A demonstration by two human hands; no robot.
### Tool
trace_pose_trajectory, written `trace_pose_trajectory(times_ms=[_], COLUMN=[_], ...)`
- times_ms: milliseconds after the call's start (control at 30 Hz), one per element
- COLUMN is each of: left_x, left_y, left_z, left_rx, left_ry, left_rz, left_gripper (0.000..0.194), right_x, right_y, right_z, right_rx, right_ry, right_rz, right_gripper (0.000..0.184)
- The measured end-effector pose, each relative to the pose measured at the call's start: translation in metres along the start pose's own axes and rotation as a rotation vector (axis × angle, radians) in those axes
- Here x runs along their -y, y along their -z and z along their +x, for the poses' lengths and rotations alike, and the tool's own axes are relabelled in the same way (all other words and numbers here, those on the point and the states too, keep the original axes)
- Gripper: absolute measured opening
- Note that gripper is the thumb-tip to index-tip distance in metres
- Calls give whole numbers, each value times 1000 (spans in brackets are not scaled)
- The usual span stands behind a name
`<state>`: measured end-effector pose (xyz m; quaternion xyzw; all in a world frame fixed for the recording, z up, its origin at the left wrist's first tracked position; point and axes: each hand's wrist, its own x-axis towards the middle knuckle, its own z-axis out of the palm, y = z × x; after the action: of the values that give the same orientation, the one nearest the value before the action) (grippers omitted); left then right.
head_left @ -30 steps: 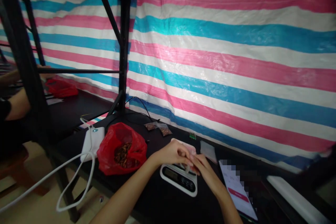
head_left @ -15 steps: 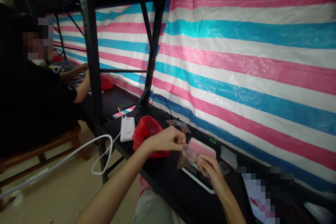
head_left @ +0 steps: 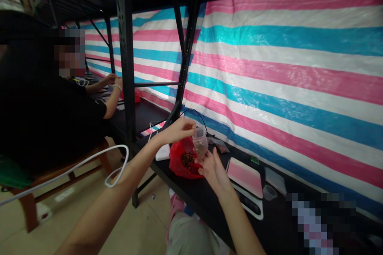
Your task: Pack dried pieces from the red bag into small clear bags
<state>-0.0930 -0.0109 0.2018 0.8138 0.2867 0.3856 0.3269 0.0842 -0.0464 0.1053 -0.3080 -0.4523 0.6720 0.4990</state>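
A pink, blue and white striped tarp point(head_left: 284, 67) backs a dark workbench point(head_left: 209, 203) set under black metal shelving, and a co-worker in black sits further along to the left. Over the open red bag point(head_left: 183, 161) of brown dried pieces, the left hand point(head_left: 176, 130) pinches the top edge of a small clear pouch point(head_left: 200, 146), while the right hand point(head_left: 211, 165) cups beneath it, fingers loosely curled against its lower side. The pouch hangs tilted and held only by its rim, so in my judgement a slack pinch could let it slip and scatter pieces on the bench or floor rather than into the bag. It looks thin, soft and transparent, with a few dark bits inside. A scale point(head_left: 247, 181) with a pink platform sits just right, a white power bank point(head_left: 163, 152) behind the bag.
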Motion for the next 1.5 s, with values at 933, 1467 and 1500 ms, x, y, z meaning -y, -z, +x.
trace_pose_trajectory(times_ms=[933,1467,1500], left_x=[72,41,41], left_y=[38,15,11], left_z=[-17,-7,-5], left_rx=[437,286,292], left_ry=[96,-45,-51], left_rz=[849,1130,1146], left_gripper=[29,43,41], right_x=[43,43,42], right_y=[31,-7,-6], right_z=[58,74,74], right_rx=[59,350,339], right_ry=[225,334,348], right_rz=[-1148,-1647,-1622], right_gripper=[21,21,20])
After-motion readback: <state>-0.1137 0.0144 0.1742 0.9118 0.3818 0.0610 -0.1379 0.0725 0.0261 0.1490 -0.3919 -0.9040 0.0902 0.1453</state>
